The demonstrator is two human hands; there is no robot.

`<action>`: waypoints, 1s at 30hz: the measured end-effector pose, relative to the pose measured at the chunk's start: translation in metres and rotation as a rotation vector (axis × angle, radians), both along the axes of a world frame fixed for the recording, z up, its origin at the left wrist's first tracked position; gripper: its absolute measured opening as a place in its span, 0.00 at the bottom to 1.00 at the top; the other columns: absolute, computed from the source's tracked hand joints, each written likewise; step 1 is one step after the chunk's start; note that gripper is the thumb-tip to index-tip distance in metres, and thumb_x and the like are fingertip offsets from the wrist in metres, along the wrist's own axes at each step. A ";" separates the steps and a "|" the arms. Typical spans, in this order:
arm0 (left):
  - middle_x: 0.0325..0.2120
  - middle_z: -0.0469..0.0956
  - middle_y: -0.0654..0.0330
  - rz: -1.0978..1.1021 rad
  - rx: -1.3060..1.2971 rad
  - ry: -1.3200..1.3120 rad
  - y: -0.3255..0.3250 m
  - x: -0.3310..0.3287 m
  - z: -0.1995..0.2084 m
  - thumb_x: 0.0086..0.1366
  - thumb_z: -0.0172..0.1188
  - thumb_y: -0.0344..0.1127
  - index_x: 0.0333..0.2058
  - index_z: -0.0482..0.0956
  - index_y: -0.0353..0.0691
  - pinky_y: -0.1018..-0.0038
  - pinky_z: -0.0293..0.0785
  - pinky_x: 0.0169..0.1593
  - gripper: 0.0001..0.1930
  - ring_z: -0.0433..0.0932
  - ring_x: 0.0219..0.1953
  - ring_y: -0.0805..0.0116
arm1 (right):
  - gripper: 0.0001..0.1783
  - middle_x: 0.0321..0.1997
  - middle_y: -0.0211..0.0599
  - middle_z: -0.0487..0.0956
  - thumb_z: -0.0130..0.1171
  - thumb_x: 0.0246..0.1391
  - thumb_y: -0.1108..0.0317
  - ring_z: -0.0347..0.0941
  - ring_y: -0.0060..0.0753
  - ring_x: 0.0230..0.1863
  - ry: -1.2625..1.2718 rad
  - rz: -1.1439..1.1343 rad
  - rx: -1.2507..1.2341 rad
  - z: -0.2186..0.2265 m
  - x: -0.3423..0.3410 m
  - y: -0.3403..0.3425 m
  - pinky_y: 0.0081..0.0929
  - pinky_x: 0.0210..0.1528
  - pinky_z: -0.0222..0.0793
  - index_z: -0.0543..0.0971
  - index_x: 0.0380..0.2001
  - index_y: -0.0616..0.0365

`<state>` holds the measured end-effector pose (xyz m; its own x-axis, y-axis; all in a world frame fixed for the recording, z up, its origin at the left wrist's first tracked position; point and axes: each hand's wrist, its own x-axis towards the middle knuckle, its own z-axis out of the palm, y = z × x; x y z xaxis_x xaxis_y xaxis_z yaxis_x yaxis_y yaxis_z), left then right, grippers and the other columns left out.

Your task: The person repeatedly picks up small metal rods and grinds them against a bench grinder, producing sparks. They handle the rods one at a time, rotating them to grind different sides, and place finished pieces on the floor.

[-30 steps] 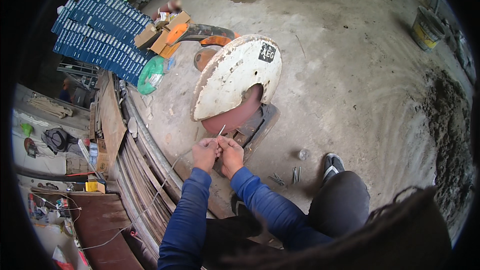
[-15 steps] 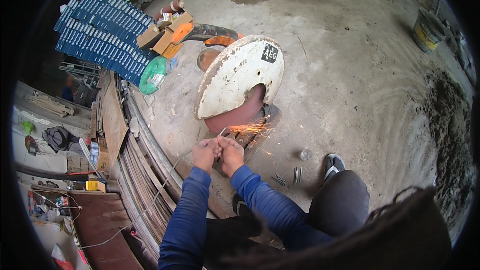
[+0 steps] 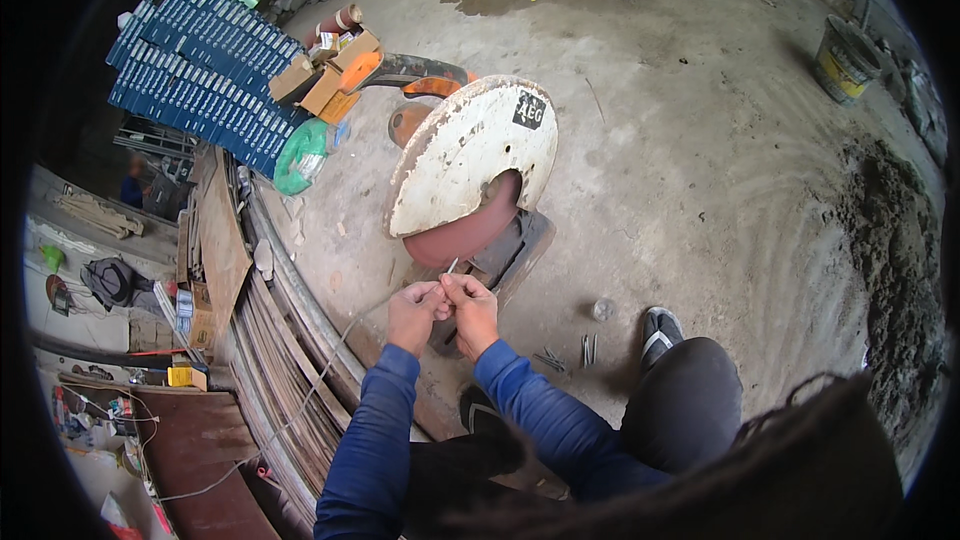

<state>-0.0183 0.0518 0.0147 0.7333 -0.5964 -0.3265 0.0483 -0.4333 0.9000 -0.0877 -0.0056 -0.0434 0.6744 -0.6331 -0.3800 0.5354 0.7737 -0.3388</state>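
Both hands meet in front of a cut-off saw, fingers pinched together. Between them, my left hand (image 3: 412, 314) and my right hand (image 3: 473, 306) grip a thin metal rod (image 3: 453, 265), whose tip points at the saw's reddish abrasive disc (image 3: 465, 232). The fingers hide most of the rod; whether its tip touches the disc I cannot tell. A worn white guard (image 3: 470, 155) covers the disc's upper part. The saw's orange and black handle (image 3: 430, 70) lies behind. Its dark base (image 3: 515, 245) rests on the floor beneath the disc.
Several metal pieces (image 3: 588, 350) and a small clear cup (image 3: 602, 309) lie right of my hands, near my foot. Long pipes and boards (image 3: 290, 340) run along the left, crossed by a grey cable (image 3: 330, 365). Stacked blue boxes (image 3: 200, 70) stand far left, a bucket (image 3: 847, 60) far right.
The orange sparks at the disc are gone. My hands have drawn slightly apart, the right one shifting a little to the right, and the rod's tip sits slightly lower.
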 end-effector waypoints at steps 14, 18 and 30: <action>0.24 0.79 0.60 0.060 -0.019 -0.151 -0.009 0.003 -0.009 0.66 0.58 0.28 0.36 0.80 0.26 0.81 0.72 0.26 0.08 0.74 0.23 0.78 | 0.09 0.26 0.30 0.77 0.59 0.63 0.69 0.67 0.18 0.22 -0.023 0.025 0.070 -0.008 0.013 0.000 0.18 0.23 0.63 0.79 0.38 0.65; 0.23 0.79 0.61 0.068 0.020 -0.133 -0.009 0.007 -0.013 0.66 0.58 0.27 0.35 0.80 0.27 0.81 0.70 0.25 0.07 0.73 0.22 0.78 | 0.08 0.25 0.31 0.76 0.59 0.62 0.69 0.67 0.19 0.20 -0.017 0.018 0.086 -0.008 0.015 0.000 0.19 0.21 0.64 0.79 0.37 0.66; 0.20 0.75 0.63 0.132 0.018 0.094 -0.005 0.026 -0.008 0.64 0.54 0.24 0.32 0.78 0.29 0.81 0.65 0.23 0.05 0.70 0.19 0.77 | 0.09 0.24 0.33 0.78 0.61 0.61 0.68 0.69 0.22 0.20 0.002 0.045 0.117 -0.001 0.026 0.002 0.21 0.22 0.67 0.78 0.33 0.65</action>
